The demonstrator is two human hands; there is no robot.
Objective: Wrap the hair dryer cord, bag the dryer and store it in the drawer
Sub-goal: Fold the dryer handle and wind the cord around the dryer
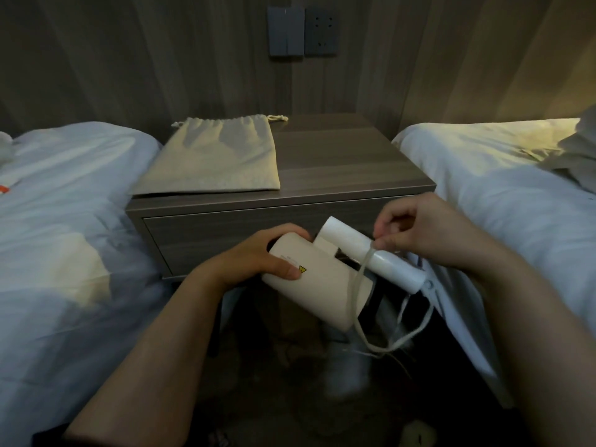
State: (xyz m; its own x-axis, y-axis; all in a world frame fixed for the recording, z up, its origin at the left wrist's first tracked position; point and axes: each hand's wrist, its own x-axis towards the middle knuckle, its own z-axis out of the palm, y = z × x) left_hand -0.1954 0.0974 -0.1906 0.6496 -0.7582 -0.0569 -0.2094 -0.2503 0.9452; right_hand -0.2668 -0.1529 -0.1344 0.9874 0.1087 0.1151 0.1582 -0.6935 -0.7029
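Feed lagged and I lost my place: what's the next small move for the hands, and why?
Probably carry the right hand round the handle to lay a turn of cord. The left hand grips the hair dryer body, the right pinches the cord at the handle, and a long loop hangs loose below. The bag lies flat on the nightstand.

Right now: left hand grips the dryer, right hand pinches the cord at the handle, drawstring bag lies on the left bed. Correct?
One error. The head view shows the drawstring bag lying flat on the nightstand, not on the bed. The rest holds: left hand grips the dryer, right hand pinches the cord at the handle.
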